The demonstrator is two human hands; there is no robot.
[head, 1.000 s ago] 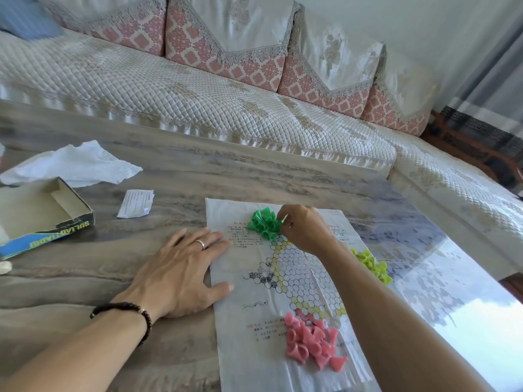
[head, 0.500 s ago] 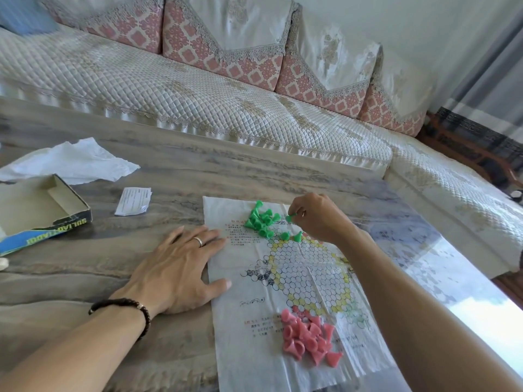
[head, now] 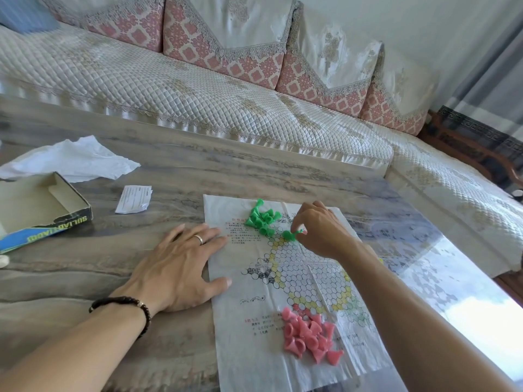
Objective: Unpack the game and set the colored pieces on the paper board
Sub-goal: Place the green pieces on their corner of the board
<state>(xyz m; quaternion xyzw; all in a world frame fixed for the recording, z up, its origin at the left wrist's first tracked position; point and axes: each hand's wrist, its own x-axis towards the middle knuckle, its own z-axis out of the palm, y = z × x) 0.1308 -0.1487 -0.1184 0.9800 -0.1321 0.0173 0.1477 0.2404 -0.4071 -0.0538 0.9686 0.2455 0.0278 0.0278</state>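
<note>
The paper board (head: 249, 312) lies flat on the table, printed with a honeycomb grid. A heap of green pieces (head: 261, 217) sits at its far end and a heap of pink pieces (head: 310, 336) at its near end. My right hand (head: 322, 230) pinches one green piece (head: 291, 235) by its stem, just above the far rim of the grid. My left hand (head: 178, 267) presses flat on the board's left edge, fingers spread. Yellow-green pieces are hidden behind my right forearm.
The open game box (head: 42, 210) lies at the left, with a crumpled white plastic bag (head: 70, 161) behind it and a small folded leaflet (head: 133, 198) between box and board. A quilted sofa (head: 198, 89) runs along the table's far side. The glossy table surface (head: 452, 292) shows at right.
My right hand left the green heap and moved right and nearer, pinching one green piece down at the grid's far rim. The heap spread out a little. The left hand stayed put.
</note>
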